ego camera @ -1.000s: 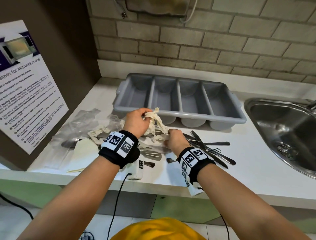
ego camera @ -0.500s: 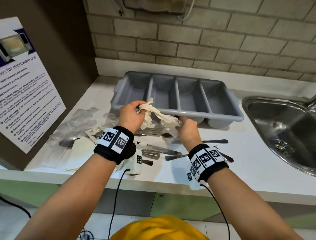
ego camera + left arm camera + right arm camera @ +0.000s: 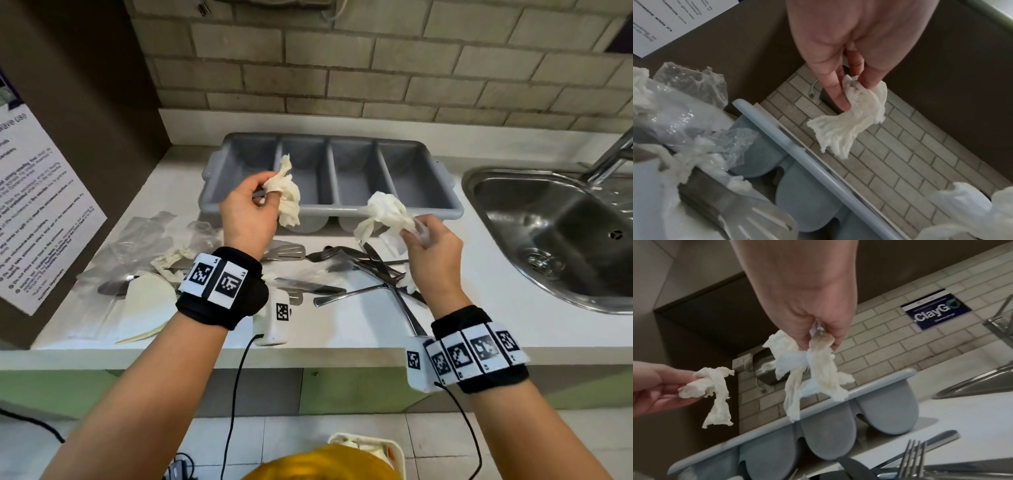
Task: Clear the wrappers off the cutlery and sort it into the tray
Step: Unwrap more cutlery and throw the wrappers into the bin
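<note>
Over the counter, my left hand pinches a torn piece of white tissue wrapper in front of the grey four-compartment tray. In the left wrist view the thumb and fingers squeeze the tissue piece. My right hand pinches a second tissue piece together with some clear plastic, and the right wrist view shows this tissue piece hanging down. Loose forks, knives and spoons lie under the hands, with a slotted spatula beside them. The tray compartments look empty.
Crumpled clear plastic and tissue wrappers lie at the left of the counter by a spoon. A steel sink with a tap is at the right. A printed notice leans on the left cabinet.
The tissue that stretched between both hands has come apart into two pieces. Both hands have lifted and moved apart, the right hand going rightward.
</note>
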`<state>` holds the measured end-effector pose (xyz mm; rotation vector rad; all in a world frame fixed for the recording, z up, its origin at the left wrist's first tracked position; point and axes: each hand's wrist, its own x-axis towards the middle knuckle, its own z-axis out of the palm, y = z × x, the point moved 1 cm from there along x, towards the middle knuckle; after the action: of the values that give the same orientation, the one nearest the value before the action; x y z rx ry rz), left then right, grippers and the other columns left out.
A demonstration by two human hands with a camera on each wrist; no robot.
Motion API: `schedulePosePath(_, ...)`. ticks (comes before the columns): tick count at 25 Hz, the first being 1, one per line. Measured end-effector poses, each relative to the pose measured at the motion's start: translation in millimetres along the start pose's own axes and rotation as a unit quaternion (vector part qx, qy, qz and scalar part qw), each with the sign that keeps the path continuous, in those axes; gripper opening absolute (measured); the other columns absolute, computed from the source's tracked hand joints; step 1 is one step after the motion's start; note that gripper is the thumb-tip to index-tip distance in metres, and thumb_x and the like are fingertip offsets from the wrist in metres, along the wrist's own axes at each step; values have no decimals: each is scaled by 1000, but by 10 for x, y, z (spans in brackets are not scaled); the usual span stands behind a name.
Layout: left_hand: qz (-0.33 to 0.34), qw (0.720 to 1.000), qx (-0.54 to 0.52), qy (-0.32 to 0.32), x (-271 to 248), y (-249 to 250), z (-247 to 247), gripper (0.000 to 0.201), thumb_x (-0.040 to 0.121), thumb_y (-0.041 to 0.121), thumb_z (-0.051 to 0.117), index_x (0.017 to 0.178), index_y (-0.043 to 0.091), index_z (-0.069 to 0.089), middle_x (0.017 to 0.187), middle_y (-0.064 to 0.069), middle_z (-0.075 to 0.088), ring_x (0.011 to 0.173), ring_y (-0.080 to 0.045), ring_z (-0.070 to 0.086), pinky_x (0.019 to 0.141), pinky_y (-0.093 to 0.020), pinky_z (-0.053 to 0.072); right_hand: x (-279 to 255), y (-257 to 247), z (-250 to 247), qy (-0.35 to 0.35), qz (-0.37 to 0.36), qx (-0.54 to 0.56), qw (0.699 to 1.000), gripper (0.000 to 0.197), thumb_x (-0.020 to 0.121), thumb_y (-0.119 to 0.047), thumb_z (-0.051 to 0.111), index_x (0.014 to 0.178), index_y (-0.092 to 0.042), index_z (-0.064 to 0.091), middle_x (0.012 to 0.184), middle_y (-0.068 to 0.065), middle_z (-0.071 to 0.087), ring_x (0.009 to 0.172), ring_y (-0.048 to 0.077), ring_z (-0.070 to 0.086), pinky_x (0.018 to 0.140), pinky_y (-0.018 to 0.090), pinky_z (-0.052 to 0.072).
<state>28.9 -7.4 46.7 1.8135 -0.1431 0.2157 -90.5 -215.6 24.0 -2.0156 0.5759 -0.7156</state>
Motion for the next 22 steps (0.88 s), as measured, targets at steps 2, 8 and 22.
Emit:
schedulePosePath(2,9,1000,-17,-17,-93,66,55,26,87,9,60,111,14,66,92,5,62,69,10,59,69,-5,47,-67,24,-130,13,-2,41,999,13,85,-3,62,95,-11,62,89,6,61,79,16,54,64,2,43)
schedulePosePath(8,49,997,-54,-40,-686,381,221,25,86,4,60,109,14,66,90,9,63,81,-3,60,77,-11,50,-369,180,-597,1,-19,95,995,22,83,-6,64,78,-27,60,71,-18,62,74,13,55,73,27,48)
schedulePosePath(22,-78,985,-12,-155,-2798,-117,919,33,83,3,59,96,33,64,93,-1,67,86,-17,62,82,-34,55,-1543,1487,-1618,-124,49,141,981,35,75,2,71,80,-31,62,69,-35,65,69,-16,59,65,3,45)
